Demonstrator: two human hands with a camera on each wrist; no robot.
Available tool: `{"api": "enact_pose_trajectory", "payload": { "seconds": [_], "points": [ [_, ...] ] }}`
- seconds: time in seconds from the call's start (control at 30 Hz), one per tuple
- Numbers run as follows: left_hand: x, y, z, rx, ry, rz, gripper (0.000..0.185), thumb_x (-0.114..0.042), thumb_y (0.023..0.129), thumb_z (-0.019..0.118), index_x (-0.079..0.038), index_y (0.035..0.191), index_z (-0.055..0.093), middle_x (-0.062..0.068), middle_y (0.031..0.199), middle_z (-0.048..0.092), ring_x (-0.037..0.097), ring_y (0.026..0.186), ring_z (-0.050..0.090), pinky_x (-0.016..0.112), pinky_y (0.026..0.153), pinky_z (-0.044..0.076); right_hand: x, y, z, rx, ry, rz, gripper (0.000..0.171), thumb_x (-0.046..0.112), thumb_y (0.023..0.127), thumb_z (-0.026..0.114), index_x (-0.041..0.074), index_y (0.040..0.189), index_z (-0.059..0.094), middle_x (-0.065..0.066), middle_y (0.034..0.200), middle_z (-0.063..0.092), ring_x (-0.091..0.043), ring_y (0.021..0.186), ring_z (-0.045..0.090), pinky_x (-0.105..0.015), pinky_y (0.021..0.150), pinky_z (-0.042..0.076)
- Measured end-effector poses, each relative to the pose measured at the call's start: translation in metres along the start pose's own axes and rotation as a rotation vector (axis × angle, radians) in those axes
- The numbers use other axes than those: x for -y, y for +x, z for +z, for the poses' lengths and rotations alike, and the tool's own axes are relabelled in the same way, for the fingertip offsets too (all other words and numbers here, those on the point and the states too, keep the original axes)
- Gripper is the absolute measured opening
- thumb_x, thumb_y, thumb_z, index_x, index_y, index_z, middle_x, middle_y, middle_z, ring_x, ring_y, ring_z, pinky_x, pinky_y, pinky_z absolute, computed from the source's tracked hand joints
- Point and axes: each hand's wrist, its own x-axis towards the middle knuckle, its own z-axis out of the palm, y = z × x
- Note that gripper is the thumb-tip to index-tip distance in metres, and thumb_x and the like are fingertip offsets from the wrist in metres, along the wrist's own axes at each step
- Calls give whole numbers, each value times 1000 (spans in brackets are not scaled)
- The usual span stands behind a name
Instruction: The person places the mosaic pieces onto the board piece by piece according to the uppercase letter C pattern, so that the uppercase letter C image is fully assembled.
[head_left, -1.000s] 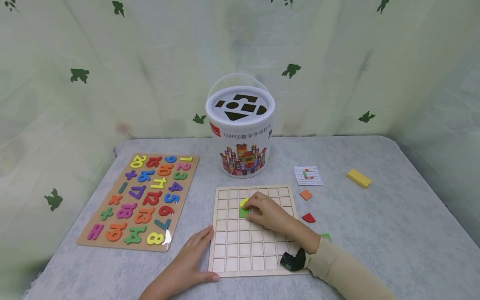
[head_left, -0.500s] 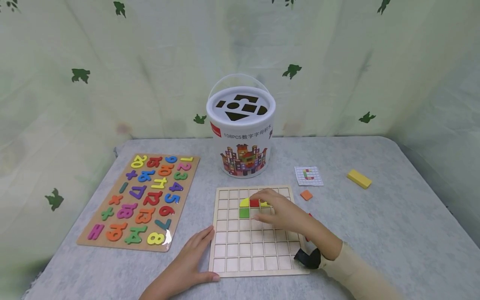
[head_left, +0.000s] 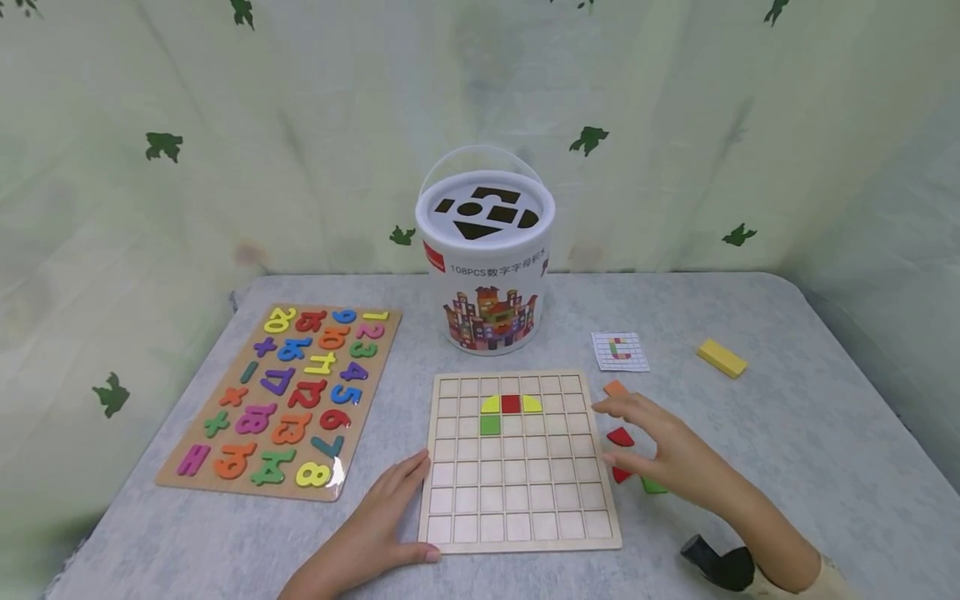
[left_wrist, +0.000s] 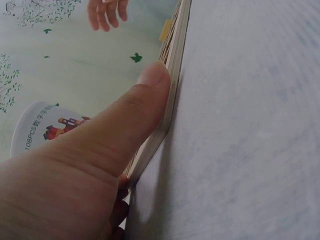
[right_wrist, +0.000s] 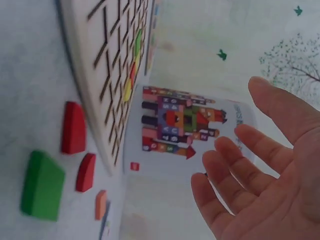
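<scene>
Grid board (head_left: 517,467) at lower centre of the bench (head_left: 787,450) carries only four coloured tiles, most cells unfilled, as the right hand (head_left: 660,450), fingers spread and holding nothing, hovers over loose red and green pieces (head_left: 619,436) while the left hand (head_left: 378,517) lies flat against its edge.

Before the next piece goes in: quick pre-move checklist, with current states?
1. Left hand braces grid board at its near-left edge: ok.
2. Right hand empty, fingers spread, no grip on anything: ok.
3. Loose pieces beside the board, red piece and green piece, under the right hand: ok.
4. Placed pieces sit flush in their cells, yellow-red-yellow row with green square below: ok.
5. Pattern card in sight: ok; its pattern too small to read: cannot tell.
</scene>
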Motion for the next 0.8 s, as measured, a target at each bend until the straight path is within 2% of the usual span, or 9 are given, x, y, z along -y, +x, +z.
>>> {"api": "enact_pose_trajectory", "payload": {
  "seconds": [0.2, 0.47, 0.63, 0.8],
  "points": [
    [0, 0, 0, 5, -6, -2, 105, -64, 63, 64, -4, 141, 26, 4, 147, 17, 29, 131, 16, 52, 100, 23, -26, -27, -1, -19, -39, 37, 54, 20, 72, 76, 12, 121, 54, 8, 118, 51, -12, 104, 49, -38, 82, 47],
    [0, 1, 0, 17, -18, -22, 106, -63, 62, 65, -5, 142, 25, 4, 147, 17, 28, 131, 16, 51, 100, 24, -51, -52, 3, 73, -38, 162, 52, 31, 73, 74, 12, 118, 55, 4, 114, 54, -13, 99, 52, -25, 82, 46],
    [0, 2, 0, 22, -27, -35, 106, -62, 62, 66, -6, 142, 25, 4, 147, 17, 28, 131, 16, 50, 100, 24, -60, -57, 5, 124, -13, 230, 45, 32, 75, 71, 14, 114, 57, 7, 111, 53, -12, 99, 50, -22, 83, 45],
    [0, 2, 0, 23, -22, -35, 106, -63, 62, 66, -6, 142, 25, 3, 147, 16, 28, 131, 16, 50, 100, 25, -62, -55, 7, 125, -62, 213, 34, 22, 76, 72, 16, 106, 60, 9, 101, 52, -9, 89, 49, -23, 77, 47]
  ]
}}
